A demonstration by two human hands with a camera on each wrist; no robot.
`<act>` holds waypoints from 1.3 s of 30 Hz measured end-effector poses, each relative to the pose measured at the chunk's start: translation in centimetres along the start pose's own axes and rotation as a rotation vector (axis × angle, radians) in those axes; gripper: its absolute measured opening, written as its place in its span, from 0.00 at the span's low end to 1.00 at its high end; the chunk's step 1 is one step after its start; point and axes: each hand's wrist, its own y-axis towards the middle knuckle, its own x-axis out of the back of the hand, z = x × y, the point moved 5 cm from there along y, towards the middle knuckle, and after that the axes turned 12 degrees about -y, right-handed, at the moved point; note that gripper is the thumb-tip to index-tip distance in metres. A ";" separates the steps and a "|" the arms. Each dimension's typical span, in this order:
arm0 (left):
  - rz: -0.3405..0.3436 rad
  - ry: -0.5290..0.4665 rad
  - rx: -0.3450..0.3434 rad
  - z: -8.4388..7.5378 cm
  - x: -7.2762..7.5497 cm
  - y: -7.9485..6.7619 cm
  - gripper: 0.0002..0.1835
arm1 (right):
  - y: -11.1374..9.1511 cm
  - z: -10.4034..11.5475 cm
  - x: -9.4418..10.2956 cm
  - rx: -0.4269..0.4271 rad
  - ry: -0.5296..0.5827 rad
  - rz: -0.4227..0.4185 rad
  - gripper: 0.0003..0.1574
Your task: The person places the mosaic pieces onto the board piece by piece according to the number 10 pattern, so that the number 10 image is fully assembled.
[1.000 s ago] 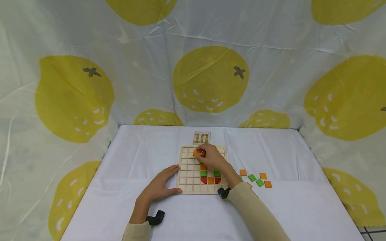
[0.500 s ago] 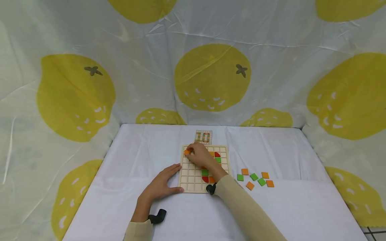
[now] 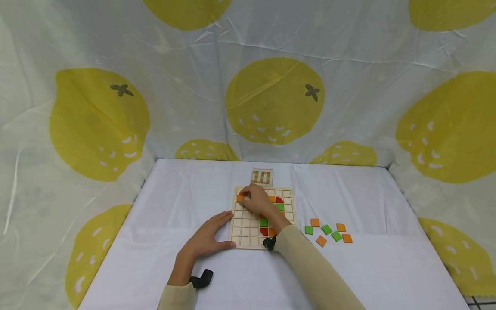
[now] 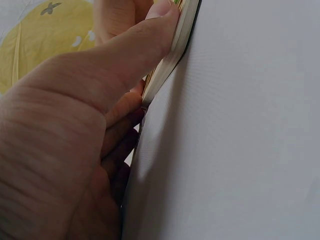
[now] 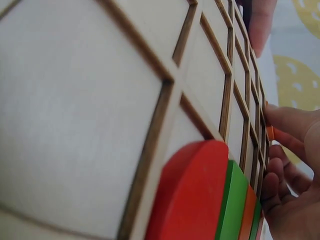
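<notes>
Four orange tiles (image 3: pixel 341 227), three green tiles (image 3: pixel 326 229) are lying loose, head view only; right hand (image 3: pixel 257 199) is pinching one orange piece (image 3: pixel 240 198); spread left hand (image 3: pixel 207 234) is touching board (image 3: pixel 237 237).

Board (image 3: pixel 246 222) — wood, seemingly matt

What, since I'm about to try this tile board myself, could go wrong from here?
The right grip pinches an orange tile at the board's leftmost column; released off-line, it might sit crooked across a ridge. The right sleeve passes over the board's near right corner, close to a placed red piece, and could nudge it. The left grip rests against the board's left edge; if it lifts, the board may slide on the cloth.
</notes>
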 end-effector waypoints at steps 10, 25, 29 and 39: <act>0.011 -0.018 0.010 0.0 0.0 0.1 0.51 | -0.2 -0.3 0.2 -0.015 0.052 0.007 0.20; 0.004 -0.001 0.029 0.0 0.2 -0.1 0.51 | -3.8 -2.1 4.2 0.022 0.129 -0.047 0.21; 0.003 -0.003 0.038 0.1 0.0 0.0 0.52 | -4.9 -3.2 5.4 0.025 0.105 -0.048 0.22; -0.004 -0.002 0.049 0.2 -0.3 0.1 0.52 | -9.3 -7.6 8.9 -0.056 0.014 -0.097 0.20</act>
